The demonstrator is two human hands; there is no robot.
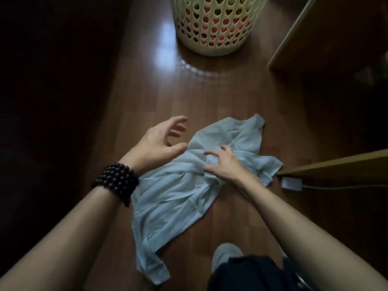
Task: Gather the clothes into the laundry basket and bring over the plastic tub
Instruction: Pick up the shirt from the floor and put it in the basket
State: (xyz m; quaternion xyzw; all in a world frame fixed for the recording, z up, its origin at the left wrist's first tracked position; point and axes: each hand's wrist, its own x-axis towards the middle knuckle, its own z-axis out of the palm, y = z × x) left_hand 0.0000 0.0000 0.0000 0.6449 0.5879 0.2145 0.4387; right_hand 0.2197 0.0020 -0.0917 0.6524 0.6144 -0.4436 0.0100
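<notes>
A pale blue shirt [176, 192] lies crumpled on the wooden floor in the middle of the head view. My right hand [224, 162] rests on its middle with the fingers curled into the fabric. My left hand [159, 141], with a dark bead bracelet on the wrist, hovers open just above the shirt's left edge. Farther ahead stands a cream laundry basket [216, 42] with heart-shaped holes; something red shows through them. No plastic tub is in view.
Wooden furniture panels [327, 34] stand at the right, and a lower board [336, 164] juts in near the shirt. A small white charger with a cable [291, 183] lies under that board. My shoe [225, 255] and dark trouser leg are at the bottom.
</notes>
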